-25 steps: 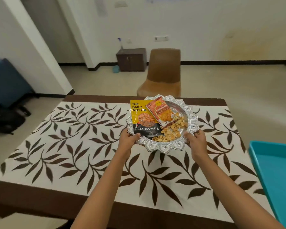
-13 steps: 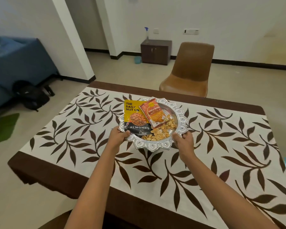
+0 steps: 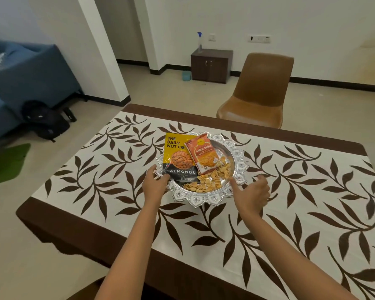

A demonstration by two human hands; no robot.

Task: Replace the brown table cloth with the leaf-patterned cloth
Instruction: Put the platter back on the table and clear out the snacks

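The leaf-patterned cloth (image 3: 290, 191), white with brown leaves and a dark brown border, lies spread over the table. On it near the middle sits an ornate silver tray (image 3: 204, 200) with a yellow almonds packet (image 3: 178, 156), an orange snack packet (image 3: 204, 154) and loose shell-shaped snacks (image 3: 210, 180). My left hand (image 3: 155, 185) is at the tray's left rim, fingers relaxed and touching the edge by the almonds packet. My right hand (image 3: 253, 193) is just off the tray's right rim, fingers loosely curled and holding nothing; it is slightly blurred.
A brown chair (image 3: 260, 94) stands at the table's far side. Against the back wall sits a small dark cabinet (image 3: 210, 64) with a spray bottle (image 3: 200, 41) on it. A blue sofa (image 3: 20, 76), a black bag (image 3: 46, 122) and a green mat (image 3: 7, 163) are on the left.
Both hands gripped the tray's rim before; now the tray rests on the cloth and both hands have let go, the right one drawn away. My view has shifted to the left.
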